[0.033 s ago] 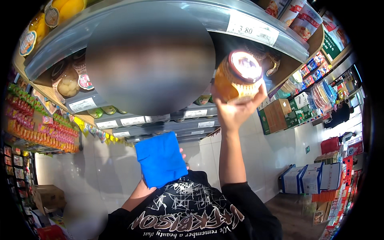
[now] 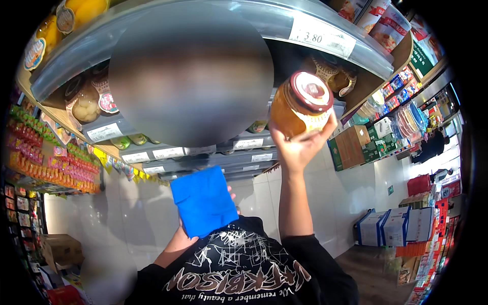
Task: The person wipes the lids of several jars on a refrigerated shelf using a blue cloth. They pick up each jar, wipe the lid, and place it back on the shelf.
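Observation:
My right hand (image 2: 299, 152) is raised in front of the shelf, its fingers wrapped round the lower part of a glass jar (image 2: 290, 114). The jar has amber contents, a pale label and a dark red lid (image 2: 311, 92) tilted towards me. Lower and to the left, a folded blue cloth (image 2: 204, 202) rests on my left hand (image 2: 185, 240). Fingertips show past the cloth's right edge; the palm and most fingers are hidden beneath it. Behind the raised jar, more jars (image 2: 338, 80) stand in the shadowed shelf.
Grey shelf edges (image 2: 284, 23) with price tags cross the top. A jar of pale round pieces (image 2: 87, 109) stands on the left shelf. A blurred oval hides the shelf's middle. Snack racks (image 2: 56, 157) are at left; wrapped boxes (image 2: 394, 226) stand on the floor at right.
The jar in my right hand has turned and dropped slightly, so the glare is off its lid. The blue cloth has barely shifted.

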{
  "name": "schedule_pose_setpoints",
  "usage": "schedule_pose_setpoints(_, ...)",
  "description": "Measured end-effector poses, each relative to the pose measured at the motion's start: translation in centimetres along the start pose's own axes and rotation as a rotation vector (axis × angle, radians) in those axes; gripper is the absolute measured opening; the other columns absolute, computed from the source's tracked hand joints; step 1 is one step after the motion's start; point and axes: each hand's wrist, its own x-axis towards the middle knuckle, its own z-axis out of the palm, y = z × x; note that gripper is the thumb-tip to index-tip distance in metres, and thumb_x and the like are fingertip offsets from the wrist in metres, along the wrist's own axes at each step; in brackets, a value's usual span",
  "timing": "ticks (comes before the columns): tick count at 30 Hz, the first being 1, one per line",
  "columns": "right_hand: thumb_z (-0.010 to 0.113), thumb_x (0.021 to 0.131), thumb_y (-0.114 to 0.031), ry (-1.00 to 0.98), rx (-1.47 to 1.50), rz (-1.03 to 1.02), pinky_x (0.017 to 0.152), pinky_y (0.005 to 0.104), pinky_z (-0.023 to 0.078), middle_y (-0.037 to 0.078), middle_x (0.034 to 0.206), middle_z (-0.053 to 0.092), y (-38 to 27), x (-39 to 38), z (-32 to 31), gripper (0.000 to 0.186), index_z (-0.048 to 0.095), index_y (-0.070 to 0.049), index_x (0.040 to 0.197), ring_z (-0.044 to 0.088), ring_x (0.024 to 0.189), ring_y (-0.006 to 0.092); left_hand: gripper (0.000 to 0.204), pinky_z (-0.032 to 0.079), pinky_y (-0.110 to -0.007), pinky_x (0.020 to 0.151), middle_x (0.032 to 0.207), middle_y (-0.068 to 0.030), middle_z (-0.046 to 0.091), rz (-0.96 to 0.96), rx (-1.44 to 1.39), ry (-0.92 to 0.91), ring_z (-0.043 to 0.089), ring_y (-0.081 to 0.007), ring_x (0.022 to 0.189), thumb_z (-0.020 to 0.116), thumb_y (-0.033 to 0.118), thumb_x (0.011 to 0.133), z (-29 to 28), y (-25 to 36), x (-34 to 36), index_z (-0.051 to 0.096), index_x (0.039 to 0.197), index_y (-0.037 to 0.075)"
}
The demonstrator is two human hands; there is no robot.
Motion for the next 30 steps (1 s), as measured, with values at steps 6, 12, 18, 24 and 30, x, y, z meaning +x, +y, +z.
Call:
schedule_pose_setpoints(6, 0.087, 0.066, -0.021, -0.092, 0.593, 0.743, 0.107, 0.0398, 0.043, 0.015, 0.136, 0.051, -4.3, -4.6, -3.4, 0.098, 0.034, 0.000, 0.146, 0.053, 0.126, 0.0253, 0.069, 0.037, -0.059, 0.111, 0.136, -0.0138, 0.055, 0.318, 0.333, -0.202, 0.051, -0.0399, 0.128, 0.045, 0.057, 0.097, 0.5, 0.7, 0.6, 0.042, 0.146, 0.010)
schedule_pose_setpoints(12, 0.076, 0.075, -0.046, -0.331, 0.828, 1.039, 0.073, 0.0395, 0.057, 0.022, 0.126, 0.055, -4.9, -7.5, -4.3, 0.092, 0.036, 0.002, 0.143, 0.065, 0.102, 0.0318, 0.097, 0.029, -0.053, 0.118, 0.159, -0.0158, 0.034, 0.390, 0.237, -0.172, 0.036, -0.0410, 0.142, 0.048, 0.070, 0.090, 5.3, 4.0, 1.4, 0.021, 0.158, 0.006)
schedule_pose_setpoints(18, 0.078, 0.073, -0.037, -0.509, 0.876, 1.187, 0.082, 0.0402, 0.059, 0.023, 0.130, 0.054, -6.3, -8.8, -3.7, 0.095, 0.032, 0.002, 0.146, 0.063, 0.110, 0.0324, 0.092, 0.033, -0.046, 0.117, 0.152, -0.0216, 0.040, 0.462, 0.344, -0.235, 0.042, -0.0342, 0.137, 0.056, 0.061, 0.090, 7.4, 5.2, 3.2, 0.028, 0.154, 0.002)
schedule_pose_setpoints(24, 0.089, 0.065, -0.018, -0.740, 0.527, 0.954, 0.101, 0.0371, 0.048, 0.010, 0.128, 0.060, -5.6, -9.0, -4.1, 0.086, 0.047, 0.000, 0.138, 0.059, 0.116, 0.0188, 0.074, 0.033, -0.039, 0.114, 0.148, -0.0214, 0.046, 0.380, 1.315, -0.635, 0.047, -0.0280, 0.135, 0.052, 0.038, 0.091, 11.9, 7.4, 4.2, 0.039, 0.148, -0.007)
schedule_pose_setpoints(30, 0.094, 0.058, -0.025, -0.870, -0.086, 0.131, 0.087, 0.0398, 0.053, 0.016, 0.118, 0.061, -5.1, -8.0, -3.1, 0.090, 0.050, -0.001, 0.132, 0.066, 0.103, 0.0299, 0.043, 0.046, -0.030, 0.102, 0.129, -0.0096, 0.060, 0.117, 0.917, -0.288, 0.058, -0.0142, 0.117, 0.046, 0.022, 0.105, 10.8, 7.3, 4.0, 0.049, 0.141, -0.001)
